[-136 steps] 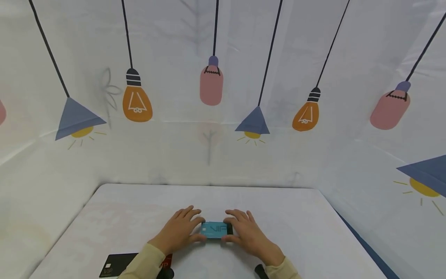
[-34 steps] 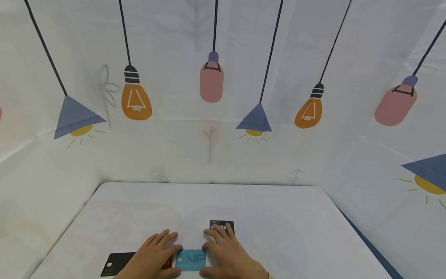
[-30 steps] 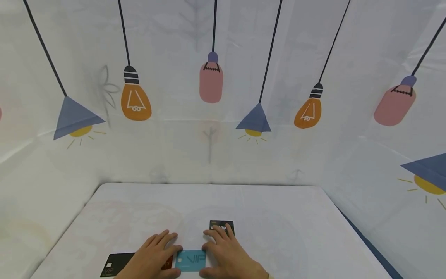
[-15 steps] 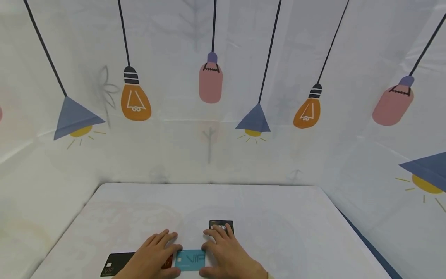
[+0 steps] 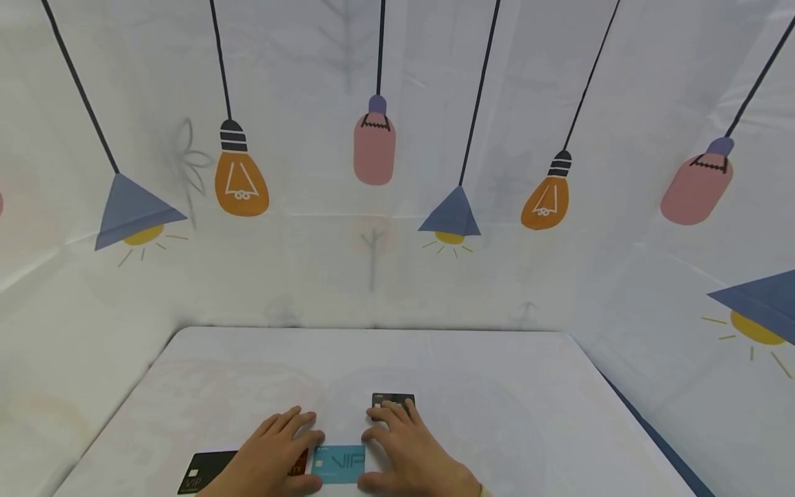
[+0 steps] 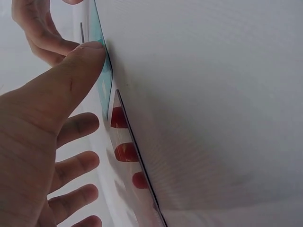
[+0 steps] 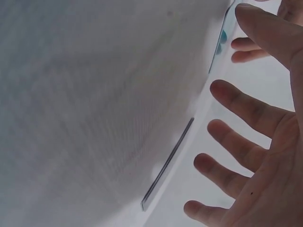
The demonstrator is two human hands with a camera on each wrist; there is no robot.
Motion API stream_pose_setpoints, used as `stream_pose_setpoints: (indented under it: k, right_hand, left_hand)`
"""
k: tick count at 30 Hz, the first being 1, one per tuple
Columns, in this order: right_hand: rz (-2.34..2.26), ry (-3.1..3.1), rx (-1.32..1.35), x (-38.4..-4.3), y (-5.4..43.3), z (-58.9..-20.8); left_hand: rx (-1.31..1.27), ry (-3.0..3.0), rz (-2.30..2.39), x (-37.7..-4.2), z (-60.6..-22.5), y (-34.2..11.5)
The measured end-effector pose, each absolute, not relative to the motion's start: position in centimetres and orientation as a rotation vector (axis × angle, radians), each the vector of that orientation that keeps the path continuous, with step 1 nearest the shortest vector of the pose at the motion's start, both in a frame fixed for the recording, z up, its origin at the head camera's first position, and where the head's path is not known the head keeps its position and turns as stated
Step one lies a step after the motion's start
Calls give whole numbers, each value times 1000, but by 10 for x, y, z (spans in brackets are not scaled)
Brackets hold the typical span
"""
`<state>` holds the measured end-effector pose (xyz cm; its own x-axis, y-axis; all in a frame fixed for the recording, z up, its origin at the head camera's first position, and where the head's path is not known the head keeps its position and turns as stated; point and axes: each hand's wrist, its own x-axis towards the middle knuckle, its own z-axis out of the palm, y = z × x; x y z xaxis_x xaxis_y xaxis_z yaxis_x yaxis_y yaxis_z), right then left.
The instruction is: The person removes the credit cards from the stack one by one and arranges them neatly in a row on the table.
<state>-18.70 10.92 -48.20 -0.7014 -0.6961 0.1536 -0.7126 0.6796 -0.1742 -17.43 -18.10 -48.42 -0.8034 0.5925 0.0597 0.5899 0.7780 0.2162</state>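
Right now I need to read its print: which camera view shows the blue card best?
The head view: there the blue card shows readable VIP lettering. The left wrist view shows it steeply slanted, partly behind the left hand; the right wrist view shows only a thin strip.

Hd vw: flat, dimmish lt | wrist vws: hazy, soft shdws

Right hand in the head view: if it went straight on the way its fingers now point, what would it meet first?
Probably the black rectangular card just ahead on the white table; the right hand overlaps its near part in this view. Depth is unclear, so it might pass above the card.
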Motion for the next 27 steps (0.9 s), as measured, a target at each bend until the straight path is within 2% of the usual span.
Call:
stream_pose_setpoints:
  k: [13,20,27]
  right_hand:
    - [323,-2737,1076,-199,123,-482]
    - [381,-2840,976,-202,132,-475]
    - [401,-2945,810,-207,146,-477]
  left_hand:
    - [959,2978,366,-185,-480,-166]
    - [901,2973,374,-197,-477,-156]
    - [959,3004,373,-214,-475,-145]
